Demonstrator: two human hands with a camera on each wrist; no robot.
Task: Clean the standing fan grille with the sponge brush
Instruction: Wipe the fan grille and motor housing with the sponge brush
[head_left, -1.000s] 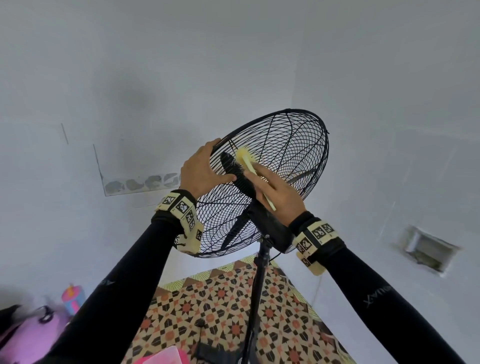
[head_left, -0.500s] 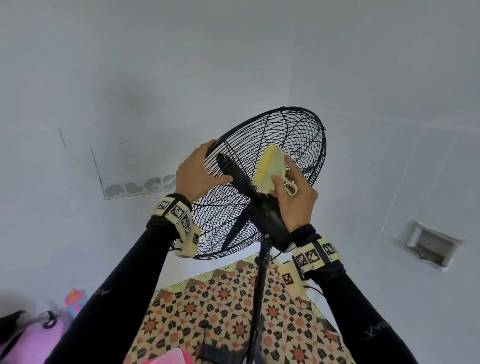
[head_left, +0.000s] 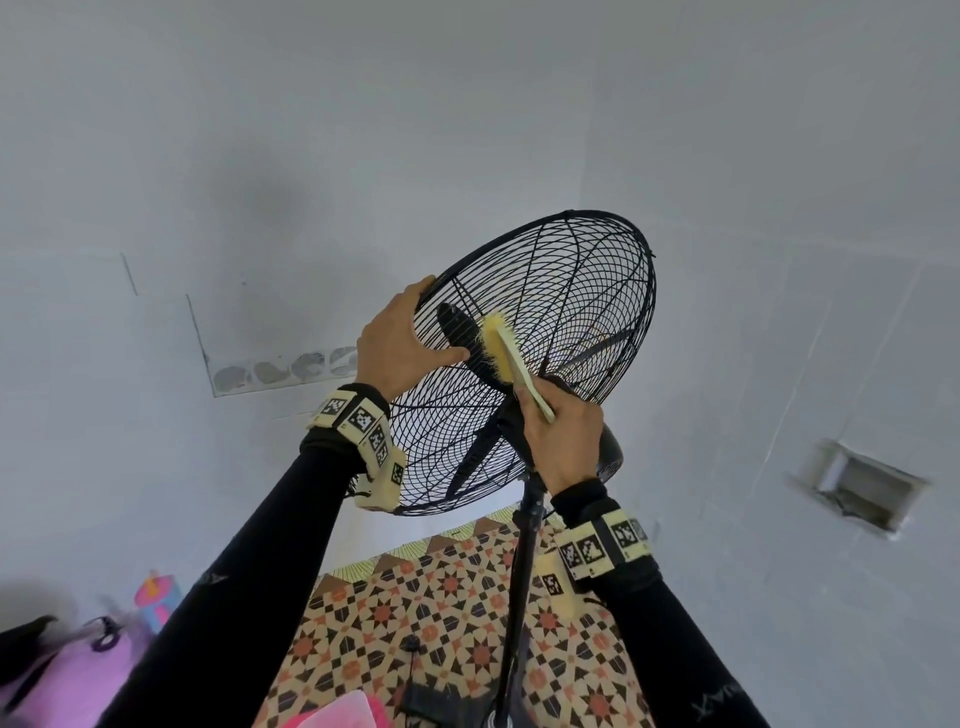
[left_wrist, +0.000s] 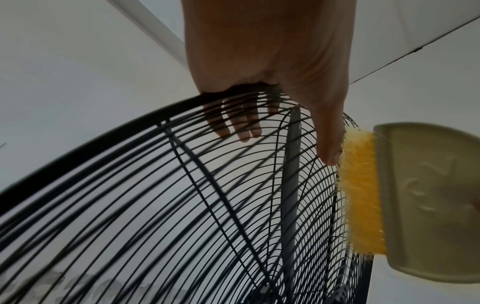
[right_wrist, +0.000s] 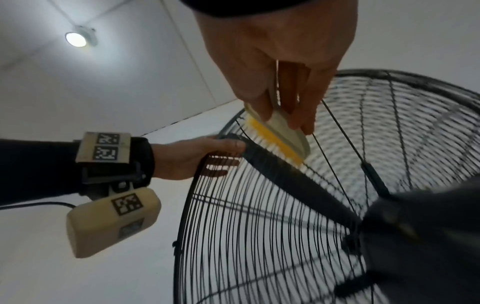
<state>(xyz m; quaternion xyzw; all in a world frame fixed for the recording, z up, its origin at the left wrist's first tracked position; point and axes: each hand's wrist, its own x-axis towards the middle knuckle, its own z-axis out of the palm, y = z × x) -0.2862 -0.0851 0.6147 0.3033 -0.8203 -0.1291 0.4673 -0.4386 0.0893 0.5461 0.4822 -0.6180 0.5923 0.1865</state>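
The black wire fan grille is tilted up on its stand, and a dark blade shows through it. My left hand grips the grille's upper-left rim, fingers curled over the front and thumb on the back wires. The left wrist view shows those fingers through the grille. My right hand pinches the pale handle of the sponge brush, whose yellow bristles lie against the back wires just right of the left thumb. In the right wrist view the brush sits on the grille beside my left hand.
The dark motor housing sits behind the grille's centre, above the stand pole. A patterned tile floor lies below. A pink bag and a small bottle sit at bottom left. White walls close in, with a recess on the right.
Half a second ago the brush was lifted off and turned flat-face up near the hub. Now it is back edge-on against the wires, further left. The left hand has kept its hold.
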